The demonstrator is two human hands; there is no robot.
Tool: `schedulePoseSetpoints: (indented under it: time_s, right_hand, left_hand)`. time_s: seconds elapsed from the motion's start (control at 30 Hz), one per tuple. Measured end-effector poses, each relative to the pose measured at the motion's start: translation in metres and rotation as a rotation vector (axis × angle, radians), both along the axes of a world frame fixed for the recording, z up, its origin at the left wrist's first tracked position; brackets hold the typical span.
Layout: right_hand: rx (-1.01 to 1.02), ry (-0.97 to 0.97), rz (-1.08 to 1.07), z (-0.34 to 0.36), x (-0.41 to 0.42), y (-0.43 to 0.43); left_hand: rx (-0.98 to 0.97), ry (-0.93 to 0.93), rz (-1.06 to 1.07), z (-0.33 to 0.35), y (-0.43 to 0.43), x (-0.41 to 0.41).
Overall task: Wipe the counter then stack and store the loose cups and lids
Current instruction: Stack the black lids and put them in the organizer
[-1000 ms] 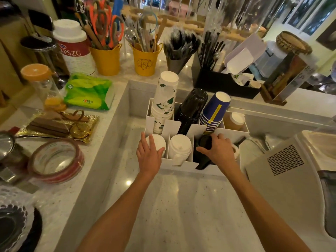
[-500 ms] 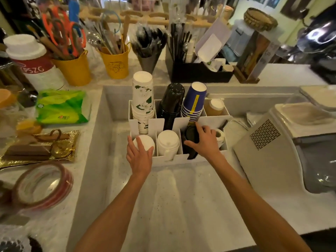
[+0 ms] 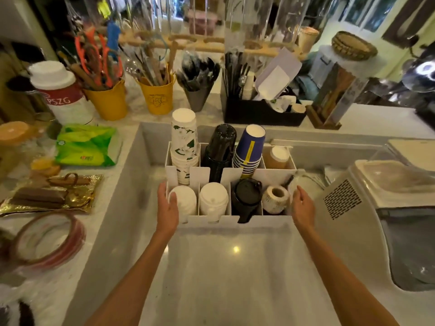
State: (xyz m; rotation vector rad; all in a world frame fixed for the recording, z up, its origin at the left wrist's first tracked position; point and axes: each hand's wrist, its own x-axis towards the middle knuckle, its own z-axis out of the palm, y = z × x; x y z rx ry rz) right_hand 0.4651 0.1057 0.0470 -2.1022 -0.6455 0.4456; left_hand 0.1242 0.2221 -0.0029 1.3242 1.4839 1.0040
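On the lower grey counter (image 3: 230, 267) stands a white divided organiser (image 3: 235, 222), and both hands flank it, well apart. The left hand (image 3: 167, 208) holds its left wall, with straight fingers outside and the thumb inside beside the white lids (image 3: 183, 201). The right hand (image 3: 302, 208) is at the right wall with relaxed fingers; whether it touches the wall I cannot tell.

The back row holds upside-down stacks: floral white cups (image 3: 183, 142), black cups (image 3: 221, 147), blue cups (image 3: 249, 149) with a yellow stripe, and a brown cup (image 3: 276, 157). The front row has two compartments of white lids, then black lids (image 3: 247, 196), then a pale roll (image 3: 274, 198).

On the raised ledge to the left, a white canister (image 3: 61, 95) carries a red band reading "PSZG" — its first letters are cut off by the curve. The green tissue pack (image 3: 87, 144) bears small red print, too blurred to read. A yellow bucket (image 3: 157, 97) shows a drawn emblem — no legible words.
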Motion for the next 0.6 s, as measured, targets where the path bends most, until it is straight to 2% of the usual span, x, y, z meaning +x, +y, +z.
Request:
schedulePoseSetpoints:
  time_s: [0.13,0.2,0.6]
  right_hand:
    - [0.029,0.211,0.059,-0.023,0.004,-0.003]
    - [0.050,0.322,0.076,-0.035,0.002,-0.006]
    - [0.098,0.339,0.100,-0.057,0.008,-0.012]
  left_hand:
    - [-0.201,-0.044,0.091,-0.007,0.000,-0.013]
    - [-0.211,-0.073,0.068,-0.013,-0.007,-0.016]
    - [-0.095,0.016,0.194,-0.020,-0.012,-0.004]
